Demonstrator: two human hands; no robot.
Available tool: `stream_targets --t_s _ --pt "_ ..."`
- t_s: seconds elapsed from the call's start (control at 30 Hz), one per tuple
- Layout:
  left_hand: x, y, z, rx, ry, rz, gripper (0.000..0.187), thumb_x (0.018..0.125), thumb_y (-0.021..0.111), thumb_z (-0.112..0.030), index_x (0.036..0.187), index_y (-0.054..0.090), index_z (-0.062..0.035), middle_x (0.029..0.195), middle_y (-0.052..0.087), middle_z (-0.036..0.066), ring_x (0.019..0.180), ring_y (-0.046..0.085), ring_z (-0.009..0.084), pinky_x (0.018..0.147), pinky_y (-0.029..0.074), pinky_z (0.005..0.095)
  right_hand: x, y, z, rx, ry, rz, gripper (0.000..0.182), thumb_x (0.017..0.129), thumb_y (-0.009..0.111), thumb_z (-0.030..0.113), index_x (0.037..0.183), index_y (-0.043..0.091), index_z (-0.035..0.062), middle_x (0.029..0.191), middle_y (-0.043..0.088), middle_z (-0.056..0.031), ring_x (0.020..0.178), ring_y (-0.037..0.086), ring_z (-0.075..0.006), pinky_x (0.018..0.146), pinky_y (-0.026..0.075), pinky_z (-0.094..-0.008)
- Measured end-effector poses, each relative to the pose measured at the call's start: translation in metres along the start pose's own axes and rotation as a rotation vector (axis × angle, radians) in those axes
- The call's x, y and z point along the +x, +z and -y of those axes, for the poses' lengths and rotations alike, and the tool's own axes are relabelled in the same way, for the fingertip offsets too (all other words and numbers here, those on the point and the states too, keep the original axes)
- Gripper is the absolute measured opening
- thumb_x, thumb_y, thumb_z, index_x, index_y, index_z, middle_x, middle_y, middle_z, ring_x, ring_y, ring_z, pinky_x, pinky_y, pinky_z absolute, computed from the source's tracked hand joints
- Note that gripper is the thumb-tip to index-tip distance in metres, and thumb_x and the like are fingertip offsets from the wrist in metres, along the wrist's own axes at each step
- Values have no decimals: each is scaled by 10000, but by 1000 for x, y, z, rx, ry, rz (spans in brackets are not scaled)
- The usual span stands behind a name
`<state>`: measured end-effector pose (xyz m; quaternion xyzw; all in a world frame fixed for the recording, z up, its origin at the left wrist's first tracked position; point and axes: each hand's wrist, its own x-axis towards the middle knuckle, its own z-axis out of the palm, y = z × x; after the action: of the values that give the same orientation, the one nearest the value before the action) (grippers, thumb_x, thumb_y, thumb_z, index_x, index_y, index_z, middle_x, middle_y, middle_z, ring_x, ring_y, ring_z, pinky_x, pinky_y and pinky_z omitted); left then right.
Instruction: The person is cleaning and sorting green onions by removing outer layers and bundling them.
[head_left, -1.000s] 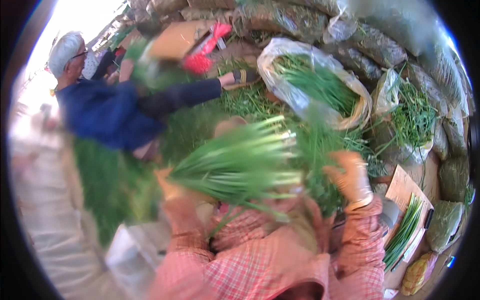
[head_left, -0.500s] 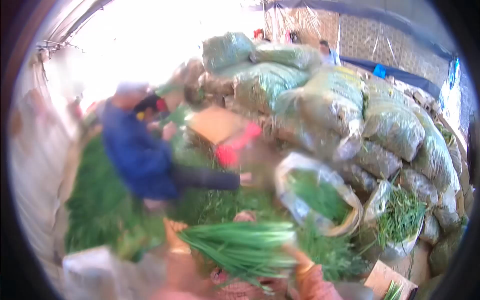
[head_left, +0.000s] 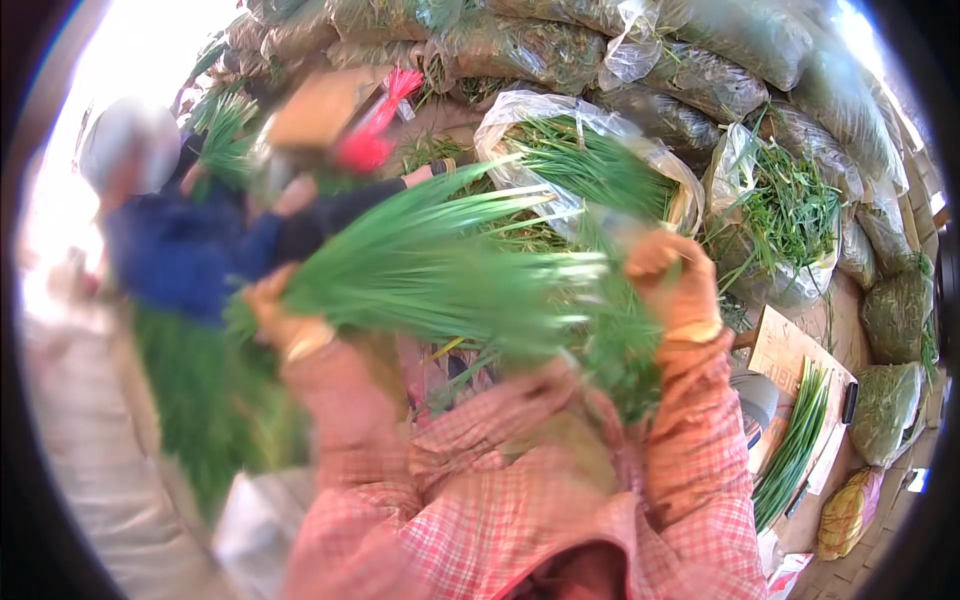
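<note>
Your left grip (head_left: 285, 308) clasps the green bunch (head_left: 400, 275), pale ends (head_left: 588, 268) pointing toward your curled right grip (head_left: 672, 272), contents unclear.

The only view looks from the wearer's head, forward and steeply down, through a wide lens with dark, curved edges. The open plastic bag (head_left: 497, 148) sits above its middle, at mid-distance. Below the bag and nearer are the bunch of green stalks (head_left: 420, 290) and the checked sleeves (head_left: 700, 440), seen from above; beyond the bag, stacked sacks (head_left: 520, 50) reach the top edge.
</note>
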<state>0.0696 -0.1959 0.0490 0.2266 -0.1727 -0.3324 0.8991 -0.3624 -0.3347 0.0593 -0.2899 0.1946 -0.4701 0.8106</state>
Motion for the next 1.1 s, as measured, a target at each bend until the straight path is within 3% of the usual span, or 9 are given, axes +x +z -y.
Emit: stream_targets --t_s 0.13,0.27,0.4,0.53,0.6,0.7,0.8,0.93,1.1 --pt "-23 -30 -4 427 118 -572 376 884 461 -407 754 569 -70 807 573 65 834 517 215 800 430 423 -43 -49 28 51 -141 -4 271 790 540 179 578 380 123 596 328 12 580 315 -116 594 302 -261" --pt "-33 -83 -9 313 -25 -650 490 871 437 -483 803 595 -25 841 579 89 854 523 227 844 433 416 -66 -103 -15 -2177 -51 -382 344 748 667 302 960 597 40 908 601 -100 879 536 -265 796 408 -375" --pt "-51 -91 -3 384 -11 -484 351 819 563 -378 879 567 -32 875 581 101 880 522 202 863 421 363 -27 -9 -61 -1813 -483 -215 623 665 682 521 1013 581 13 1015 577 -171 982 508 -339 850 368 -446" --pt "-50 -145 -9 697 21 -286 249 821 551 -138 1030 500 -13 887 565 84 890 510 152 867 391 285 24 34 -123 -2044 -7 -102 823 705 549 667 1076 550 -67 1098 537 -244 1046 483 -354 944 308 -458" --pt "-57 -118 0 725 19 -303 257 886 491 -217 1033 510 -7 882 548 61 876 509 143 858 399 282 45 44 -136 -1545 503 -93 722 757 570 566 1089 551 -75 1136 527 -236 1039 493 -323 968 318 -399" --pt "-64 -85 3 664 -8 -352 457 966 292 -386 1007 549 -11 936 565 67 916 520 145 873 414 297 45 24 -176 -670 509 -82 618 793 553 473 1077 562 -76 1091 568 -207 996 528 -272 931 367 -336" --pt "-92 21 19 770 43 -396 620 882 370 -569 932 605 2 870 605 115 820 555 230 794 465 399 29 0 -205 -304 266 -183 460 805 566 343 1027 584 -59 948 617 -162 873 568 -235 825 424 -304" --pt "-84 -1 23 873 490 -403 469 894 407 -452 1008 576 -29 926 588 75 895 520 163 857 404 350 -12 29 -108 407 166 -158 184 825 517 167 665 477 85 591 462 -15 572 480 -194 766 455 -398" --pt "-63 -98 -15 714 -33 -502 466 933 340 -406 973 599 -21 1011 555 54 1009 473 153 996 302 312 -74 16 -41 505 223 -165 216 832 538 230 668 486 100 556 397 49 424 336 -47 452 372 -266"
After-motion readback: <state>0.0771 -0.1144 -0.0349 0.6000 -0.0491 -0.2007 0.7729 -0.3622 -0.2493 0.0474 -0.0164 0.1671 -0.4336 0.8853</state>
